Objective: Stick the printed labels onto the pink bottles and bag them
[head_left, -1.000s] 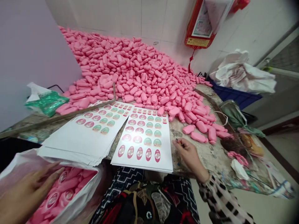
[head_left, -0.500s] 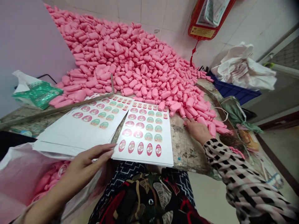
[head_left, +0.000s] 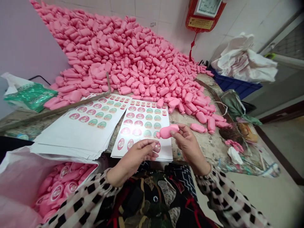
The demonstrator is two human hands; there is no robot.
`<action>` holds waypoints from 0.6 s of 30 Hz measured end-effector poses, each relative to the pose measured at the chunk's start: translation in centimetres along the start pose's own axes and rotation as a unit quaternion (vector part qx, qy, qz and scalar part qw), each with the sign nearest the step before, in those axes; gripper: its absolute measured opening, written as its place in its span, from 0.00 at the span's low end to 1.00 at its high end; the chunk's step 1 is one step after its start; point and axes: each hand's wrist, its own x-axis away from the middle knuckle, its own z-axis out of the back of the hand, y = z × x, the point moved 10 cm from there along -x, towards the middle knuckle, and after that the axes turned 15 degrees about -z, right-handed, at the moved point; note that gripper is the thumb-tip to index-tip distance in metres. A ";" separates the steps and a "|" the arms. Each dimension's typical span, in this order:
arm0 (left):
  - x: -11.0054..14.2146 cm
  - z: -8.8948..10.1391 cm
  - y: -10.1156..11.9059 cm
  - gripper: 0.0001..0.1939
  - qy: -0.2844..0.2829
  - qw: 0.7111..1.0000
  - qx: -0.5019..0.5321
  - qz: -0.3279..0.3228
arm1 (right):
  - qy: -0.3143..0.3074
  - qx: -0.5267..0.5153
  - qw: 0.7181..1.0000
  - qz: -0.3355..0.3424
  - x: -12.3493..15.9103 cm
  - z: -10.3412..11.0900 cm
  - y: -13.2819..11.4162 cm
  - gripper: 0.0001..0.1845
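My right hand (head_left: 187,142) pinches a small pink bottle-shaped piece (head_left: 168,131) by one end, its narrow knob pointing left. The piece is above a sheet of stickers (head_left: 141,123) printed with pink and green rounded labels and pink ovals. My left hand (head_left: 142,150) hovers over the lower part of that sheet, fingers loosely curled and apart, with nothing visible in them. It covers some of the ovals in the bottom row. A second stack of sticker sheets (head_left: 71,136), partly blank, lies to the left.
A large heap of similar pink pieces (head_left: 133,60) covers the back of the table. A metal bar (head_left: 78,104) lies across the left stack. Below left, an open bag (head_left: 16,177) holds pink pieces with oval labels. A blue crate (head_left: 234,84) stands at right.
My right hand has come back from the heap's front edge with a pink bottle-shaped piece. My left hand has moved right from the sheet's left edge to over its bottom row. The view has shifted slightly.
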 end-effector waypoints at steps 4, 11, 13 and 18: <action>-0.1 -1.4 -0.8 0.16 0.003 0.995 0.096 -0.016 | 0.008 -0.105 0.993 -0.062 1.3 -1.4 3.4 0.18; -0.5 -1.1 1.6 0.13 0.010 0.985 0.131 -0.115 | -0.194 -0.043 0.974 -0.108 5.2 -7.2 5.4 0.14; -0.6 0.1 2.5 0.10 0.028 0.985 0.132 -0.111 | -0.235 0.061 0.967 -0.074 5.1 -7.0 4.9 0.14; -1.3 4.1 4.2 0.13 0.079 0.989 -0.074 -0.097 | -0.034 0.352 0.933 0.058 0.5 -1.0 3.0 0.14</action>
